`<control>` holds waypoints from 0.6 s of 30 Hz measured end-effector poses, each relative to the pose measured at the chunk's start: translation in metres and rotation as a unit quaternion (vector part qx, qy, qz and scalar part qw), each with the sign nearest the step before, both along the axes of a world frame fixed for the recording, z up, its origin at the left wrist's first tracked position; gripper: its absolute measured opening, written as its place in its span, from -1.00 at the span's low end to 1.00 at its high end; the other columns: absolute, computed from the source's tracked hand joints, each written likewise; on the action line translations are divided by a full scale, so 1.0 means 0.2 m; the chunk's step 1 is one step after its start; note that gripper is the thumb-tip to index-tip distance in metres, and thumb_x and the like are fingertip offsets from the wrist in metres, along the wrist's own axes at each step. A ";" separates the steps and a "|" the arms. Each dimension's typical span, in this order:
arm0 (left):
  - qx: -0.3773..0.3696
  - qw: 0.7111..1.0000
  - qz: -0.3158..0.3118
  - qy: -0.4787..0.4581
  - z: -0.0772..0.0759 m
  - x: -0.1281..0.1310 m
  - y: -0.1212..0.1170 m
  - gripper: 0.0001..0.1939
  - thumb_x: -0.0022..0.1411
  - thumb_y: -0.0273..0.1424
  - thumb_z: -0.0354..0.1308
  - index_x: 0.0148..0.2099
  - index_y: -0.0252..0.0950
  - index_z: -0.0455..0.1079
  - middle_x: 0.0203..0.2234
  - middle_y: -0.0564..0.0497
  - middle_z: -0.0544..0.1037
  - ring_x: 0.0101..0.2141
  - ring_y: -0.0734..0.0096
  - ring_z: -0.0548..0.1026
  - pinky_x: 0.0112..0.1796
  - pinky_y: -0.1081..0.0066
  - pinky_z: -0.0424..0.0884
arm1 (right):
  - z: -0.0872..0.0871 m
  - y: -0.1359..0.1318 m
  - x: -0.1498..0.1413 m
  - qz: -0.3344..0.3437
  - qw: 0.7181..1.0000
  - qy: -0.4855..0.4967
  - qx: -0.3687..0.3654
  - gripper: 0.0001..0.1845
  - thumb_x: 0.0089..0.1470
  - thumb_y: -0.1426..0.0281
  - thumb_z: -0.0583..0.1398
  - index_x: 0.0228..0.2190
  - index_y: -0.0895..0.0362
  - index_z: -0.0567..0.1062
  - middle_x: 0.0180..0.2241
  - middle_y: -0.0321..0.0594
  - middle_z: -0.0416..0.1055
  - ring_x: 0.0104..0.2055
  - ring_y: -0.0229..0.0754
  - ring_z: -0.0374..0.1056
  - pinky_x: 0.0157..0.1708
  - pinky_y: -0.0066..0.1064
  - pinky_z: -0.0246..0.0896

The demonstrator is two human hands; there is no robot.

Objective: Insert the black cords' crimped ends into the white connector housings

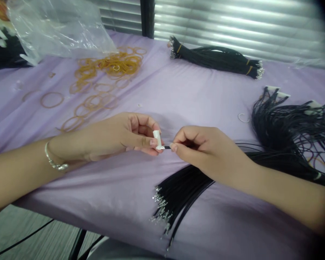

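Note:
My left hand [130, 135] pinches a small white connector housing [157, 139] between thumb and fingers. Opposite it, my right hand [203, 148] grips black wires [167, 147] close to their metal-tipped ends. Those tips meet the lower end of the housing; how deep they sit in it I cannot tell. Below my right hand lies a loose bundle of black wires [186, 180] with bare silvery terminals fanned toward the table's front edge. Part of that bundle is hidden under my right hand and forearm.
Yellow rubber bands [121, 65] are heaped and scattered at the back left, beside a clear plastic bag [59, 29]. A banded bundle of black wires [216, 59] lies at the back. Wires with white connectors [276, 119] pile up at the right. Purple cloth [103, 195] covers the table.

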State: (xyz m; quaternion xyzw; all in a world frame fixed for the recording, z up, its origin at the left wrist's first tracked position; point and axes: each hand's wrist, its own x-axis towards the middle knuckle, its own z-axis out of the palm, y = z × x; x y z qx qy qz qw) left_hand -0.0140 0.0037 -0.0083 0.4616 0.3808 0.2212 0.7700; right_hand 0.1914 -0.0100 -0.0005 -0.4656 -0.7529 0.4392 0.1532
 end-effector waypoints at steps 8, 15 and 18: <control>0.006 1.000 -0.001 0.012 -0.01 0.00 0.00 -0.87 0.02 -0.56 0.24 -0.34 -0.33 0.37 -0.47 0.09 0.53 -0.39 0.52 0.53 -0.28 0.54 0.45 | -0.01 -0.01 -0.01 0.006 1.000 -0.008 0.027 -0.86 -0.02 0.44 0.10 -0.56 0.19 0.39 -0.65 -0.38 0.22 -0.61 -0.47 0.06 -0.63 -0.60 -0.07; 0.032 0.999 -0.005 0.030 -0.02 0.00 0.00 -0.88 0.04 -0.53 0.23 -0.32 -0.35 0.35 -0.47 0.08 0.55 -0.40 0.54 0.53 -0.31 0.58 0.44 | -0.02 -0.02 -0.01 0.010 0.995 -0.043 0.093 -0.85 -0.01 0.44 0.10 -0.56 0.18 0.40 -0.63 -0.38 0.28 -0.59 -0.46 0.10 -0.55 -0.57 -0.03; 0.039 0.999 -0.009 0.033 -0.02 0.00 0.00 -0.89 0.06 -0.55 0.21 -0.32 -0.35 0.35 -0.47 0.08 0.54 -0.40 0.54 0.53 -0.30 0.57 0.45 | -0.02 -0.02 0.00 0.017 0.993 -0.049 0.102 -0.85 0.00 0.43 0.10 -0.55 0.19 0.39 -0.61 -0.38 0.29 -0.58 -0.46 0.11 -0.54 -0.56 -0.02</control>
